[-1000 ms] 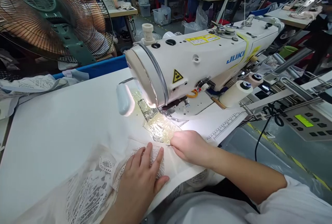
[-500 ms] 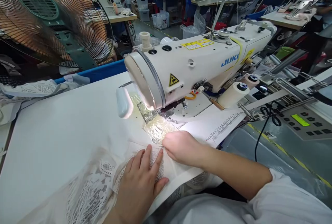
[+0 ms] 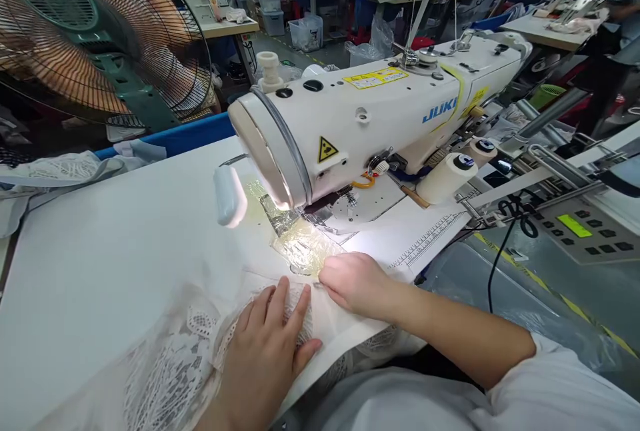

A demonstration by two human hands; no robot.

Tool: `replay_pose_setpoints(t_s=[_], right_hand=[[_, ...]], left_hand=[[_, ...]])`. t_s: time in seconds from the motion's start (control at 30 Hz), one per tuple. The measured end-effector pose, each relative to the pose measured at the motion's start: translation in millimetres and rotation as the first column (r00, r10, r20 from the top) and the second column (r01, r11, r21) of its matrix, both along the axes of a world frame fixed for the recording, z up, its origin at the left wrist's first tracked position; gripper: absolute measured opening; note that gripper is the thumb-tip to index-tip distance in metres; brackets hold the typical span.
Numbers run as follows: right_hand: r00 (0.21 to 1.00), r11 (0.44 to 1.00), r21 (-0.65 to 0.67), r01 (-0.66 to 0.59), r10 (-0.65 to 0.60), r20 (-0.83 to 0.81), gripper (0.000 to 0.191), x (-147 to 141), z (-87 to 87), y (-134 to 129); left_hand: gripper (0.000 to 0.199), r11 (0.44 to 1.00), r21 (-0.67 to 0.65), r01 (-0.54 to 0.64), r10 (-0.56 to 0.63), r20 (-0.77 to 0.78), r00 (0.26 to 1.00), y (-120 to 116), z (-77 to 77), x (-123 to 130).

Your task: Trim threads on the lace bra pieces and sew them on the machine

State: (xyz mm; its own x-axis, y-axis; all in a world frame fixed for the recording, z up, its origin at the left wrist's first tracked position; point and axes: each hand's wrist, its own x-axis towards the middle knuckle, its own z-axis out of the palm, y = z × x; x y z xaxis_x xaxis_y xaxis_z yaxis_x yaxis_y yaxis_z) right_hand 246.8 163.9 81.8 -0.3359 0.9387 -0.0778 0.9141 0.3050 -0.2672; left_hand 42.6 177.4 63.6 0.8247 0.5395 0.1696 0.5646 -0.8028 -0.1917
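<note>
Pale lace fabric [image 3: 170, 358] lies along the front of the white table [image 3: 100, 238]. My left hand [image 3: 267, 341] rests flat on it with the fingers spread. Just to its right, my right hand [image 3: 357, 284] is closed in a fist at the fabric's edge; what its fingers grip is hidden. Beyond both hands, clear yellowish tape [image 3: 305, 244] covers the table in front of the white sewing machine [image 3: 330, 131]. The needle area is mostly hidden under the machine head.
A large fan [image 3: 105, 38] stands at the back left. Thread cones [image 3: 447, 178], a wooden-handled tool [image 3: 414, 196] and a control panel [image 3: 583, 228] are on the right. More fabric [image 3: 65, 168] lies at the left edge.
The view has shifted slightly, so the machine and table appear a little further left and up. Both hands keep nearly the same poses, with the right fist slightly further from the left hand.
</note>
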Motion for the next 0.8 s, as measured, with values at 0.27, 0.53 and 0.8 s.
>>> replay_pose_setpoints(t_s=[0.27, 0.53, 0.8], right_hand=[[0.957, 0.98, -0.086, 0.182, -0.197, -0.213, 0.012, 21, 15.1, -17], [0.768, 0.948, -0.167, 0.271, -0.318, -0.556, 0.011, 6, -2.1, -32], [0.796, 0.977, -0.084, 0.195, -0.208, -0.568, 0.011, -11, -8.7, -29]], left_hand=[[0.058, 0.998, -0.056, 0.009, -0.008, 0.017, 1.0, 1, 4.7, 1], [0.046, 0.998, -0.066, 0.018, -0.021, -0.041, 0.999, 5, 28.1, -3], [0.039, 0.981, -0.179, -0.069, 0.078, 0.047, 0.996, -14, 19.5, 0]])
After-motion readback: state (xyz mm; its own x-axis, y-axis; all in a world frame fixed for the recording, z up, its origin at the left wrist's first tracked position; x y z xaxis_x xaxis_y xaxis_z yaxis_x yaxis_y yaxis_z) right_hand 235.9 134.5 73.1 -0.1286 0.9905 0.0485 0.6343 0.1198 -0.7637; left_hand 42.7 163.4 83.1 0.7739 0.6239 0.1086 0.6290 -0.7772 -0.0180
